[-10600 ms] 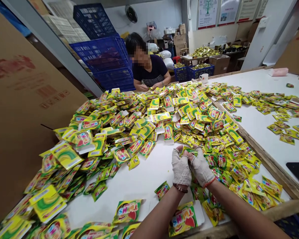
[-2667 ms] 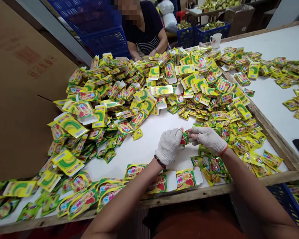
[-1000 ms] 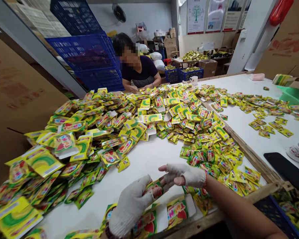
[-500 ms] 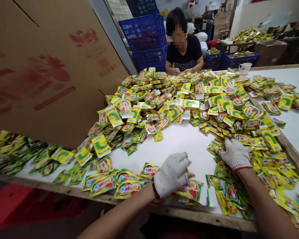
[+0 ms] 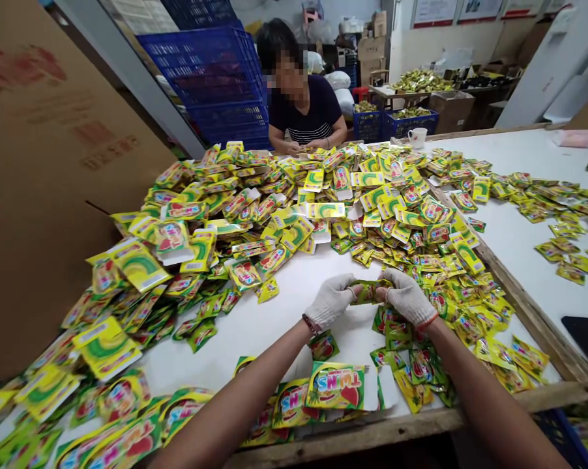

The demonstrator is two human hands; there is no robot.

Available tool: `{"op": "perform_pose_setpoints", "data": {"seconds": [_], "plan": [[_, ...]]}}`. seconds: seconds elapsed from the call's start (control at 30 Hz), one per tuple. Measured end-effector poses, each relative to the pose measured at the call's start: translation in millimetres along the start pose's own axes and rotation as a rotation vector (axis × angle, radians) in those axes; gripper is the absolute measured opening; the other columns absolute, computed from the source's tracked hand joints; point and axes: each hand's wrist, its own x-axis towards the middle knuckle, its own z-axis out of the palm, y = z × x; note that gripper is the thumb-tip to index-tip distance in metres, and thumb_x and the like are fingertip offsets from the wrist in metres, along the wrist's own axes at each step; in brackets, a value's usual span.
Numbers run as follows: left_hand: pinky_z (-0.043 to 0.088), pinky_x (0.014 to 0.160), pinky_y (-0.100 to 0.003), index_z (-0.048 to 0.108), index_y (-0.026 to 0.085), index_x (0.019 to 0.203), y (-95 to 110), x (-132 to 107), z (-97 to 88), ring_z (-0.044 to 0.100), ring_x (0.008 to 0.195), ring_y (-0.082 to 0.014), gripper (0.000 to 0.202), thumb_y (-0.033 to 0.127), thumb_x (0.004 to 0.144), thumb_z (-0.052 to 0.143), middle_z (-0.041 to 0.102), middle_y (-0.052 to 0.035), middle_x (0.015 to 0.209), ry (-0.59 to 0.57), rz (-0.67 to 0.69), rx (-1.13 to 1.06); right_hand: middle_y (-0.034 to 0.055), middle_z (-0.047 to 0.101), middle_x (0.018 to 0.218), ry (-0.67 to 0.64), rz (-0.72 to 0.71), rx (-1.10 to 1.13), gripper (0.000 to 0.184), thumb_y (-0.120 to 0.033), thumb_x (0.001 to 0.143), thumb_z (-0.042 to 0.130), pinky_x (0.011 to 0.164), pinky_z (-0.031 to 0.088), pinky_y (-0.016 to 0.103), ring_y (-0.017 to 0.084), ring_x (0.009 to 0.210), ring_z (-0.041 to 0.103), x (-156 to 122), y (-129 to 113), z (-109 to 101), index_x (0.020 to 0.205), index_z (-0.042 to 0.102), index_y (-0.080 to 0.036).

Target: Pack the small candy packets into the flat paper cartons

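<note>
My left hand (image 5: 332,301), in a white glove with bare fingertips, pinches one end of a small green sachet (image 5: 366,292). On the other end of that sachet is my right hand (image 5: 407,298), gloved the same way, its fingers closed. The sachet is held level between both hands, above the white tabletop. Below my left hand lies a single green sachet (image 5: 324,346). An open flat carton (image 5: 339,385) printed TWINS rests near the front edge, its white flap to the right. Green sachets (image 5: 424,366) lie loosely piled under my right forearm.
A big heap of yellow-green cartons (image 5: 274,195) spans the far side. Yellow sachets (image 5: 474,326) spread along a wooden divider (image 5: 529,299). A large cardboard box (image 5: 54,163) stands at left. Opposite sits a person (image 5: 308,111), hands at the heap. Blue crates (image 5: 210,71) are stacked behind.
My left hand has lifted from the front cartons and moved up to meet my right hand. My right hand has brought a sachet leftward from the pile. The view has swung right.
</note>
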Motion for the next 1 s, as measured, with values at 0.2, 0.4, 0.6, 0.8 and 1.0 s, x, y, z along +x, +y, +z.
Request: {"op": "perform_pose_setpoints", "data": {"seconds": [0.2,0.4,0.6,0.8,1.0], "plan": [[0.038,0.047,-0.019,0.063,0.013,0.081,-6.7,-0.5,-10.8,0.046,0.052,-0.0082,0.036,0.049,0.075,0.065,0.055,0.0013,0.061,0.119,-0.122,-0.146,-0.0039,0.054,0.061,0.069,0.060,0.043,0.021,-0.034,0.070,0.067,0.051,0.039,0.024,0.012,0.056,0.046,3.9,5.0,-14.6,0.080,0.059,-0.018],[0.052,0.052,-0.024,0.062,0.011,0.083,-1.7,-14.2,1.7,0.058,0.056,-0.0117,0.047,0.055,0.068,0.071,0.063,-0.0039,0.069,0.030,-0.230,-0.330,-0.0048,0.052,0.056,0.011,0.048,0.094,0.020,-0.040,0.080,0.057,0.046,0.037,0.024,0.012,0.049,0.044,-5.6,-5.3,1.8,0.078,0.053,-0.021],[0.054,0.054,-0.025,0.065,0.011,0.085,8.4,-20.3,11.1,0.060,0.057,-0.0121,0.052,0.062,0.072,0.067,0.065,-0.0049,0.070,-0.053,-0.241,-0.406,-0.0029,0.055,0.068,0.017,-0.055,0.062,0.019,-0.037,0.080,0.057,0.055,0.041,0.024,0.012,0.060,0.047,-8.8,-6.2,14.1,0.076,0.051,-0.020],[0.049,0.050,-0.021,0.064,0.012,0.083,9.9,-24.1,10.7,0.056,0.054,-0.0094,0.046,0.054,0.068,0.075,0.062,-0.0022,0.068,-0.069,-0.189,-0.321,-0.0016,0.053,0.069,0.061,-0.107,-0.026,0.016,-0.034,0.083,0.056,0.059,0.040,0.025,0.014,0.065,0.046,-10.7,-2.3,15.2,0.077,0.052,-0.019],[0.044,0.042,-0.018,0.057,0.014,0.066,13.3,-26.4,-1.0,0.050,0.044,-0.0074,0.046,0.059,0.073,0.065,0.053,0.0017,0.054,-0.114,-0.225,-0.247,0.0010,0.062,0.074,-0.147,-0.227,-0.074,0.012,-0.025,0.081,0.055,0.071,0.044,0.028,0.016,0.073,0.053,-12.3,-10.5,1.3,0.078,0.065,-0.019]]}}
